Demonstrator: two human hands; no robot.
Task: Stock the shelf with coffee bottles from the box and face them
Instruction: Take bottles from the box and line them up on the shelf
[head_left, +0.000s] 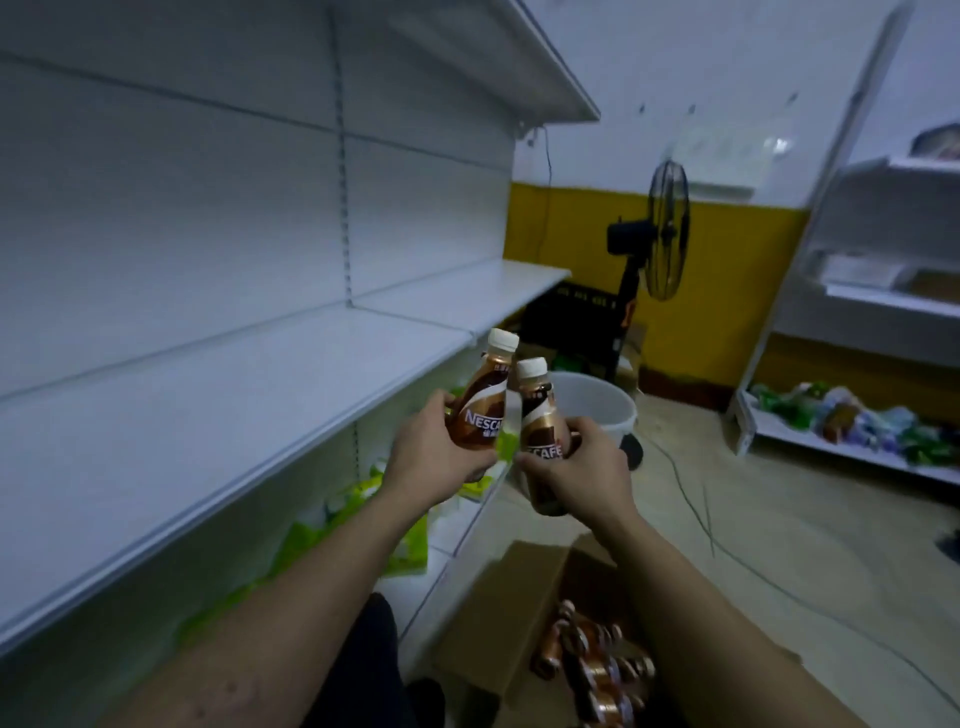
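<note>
My left hand (434, 449) grips a brown coffee bottle (483, 392) with a white cap, tilted right. My right hand (582, 475) holds a second brown coffee bottle (540, 423), nearly upright, its label facing me. Both bottles hang in the air just off the front edge of the bare white shelf (218, 415) on my left. Below my arms an open cardboard box (498, 629) sits on the floor with several more coffee bottles (592, 660) lying inside.
Green and white packets (374, 519) fill the lower shelf. A white bucket (597, 410), a black standing fan (660, 234) and a black crate stand ahead. Cables run across the floor. Another white shelf unit (857, 441) with bagged goods is at the right.
</note>
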